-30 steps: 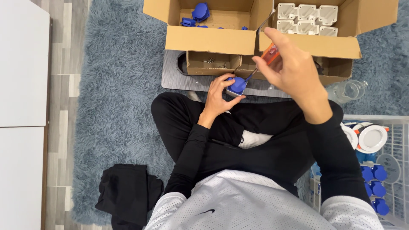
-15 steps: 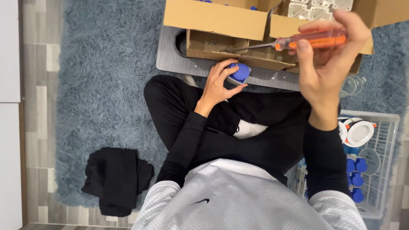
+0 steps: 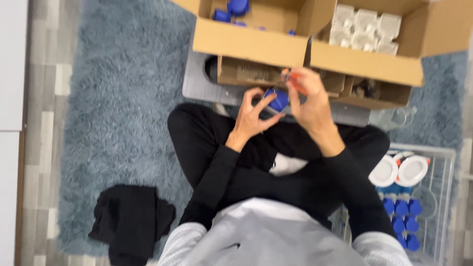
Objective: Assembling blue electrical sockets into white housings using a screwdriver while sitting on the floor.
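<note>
The left hand (image 3: pixel 252 116) pinches a small blue part (image 3: pixel 278 98) just above the lap, and the right hand (image 3: pixel 308 96) grips an orange tool (image 3: pixel 290 76) right beside it. It helps to hold the part steady and bring the tool in slowly. The cardboard boxes (image 3: pixel 251 44) stand close ahead, so there is little room; a wire basket (image 3: pixel 443 152) sits on the right

Small blue plastic part (image 3: pixel 279 100), pinched at fingertips, orange-handled screwdriver (image 3: pixel 294 80) just above, blurred
</note>
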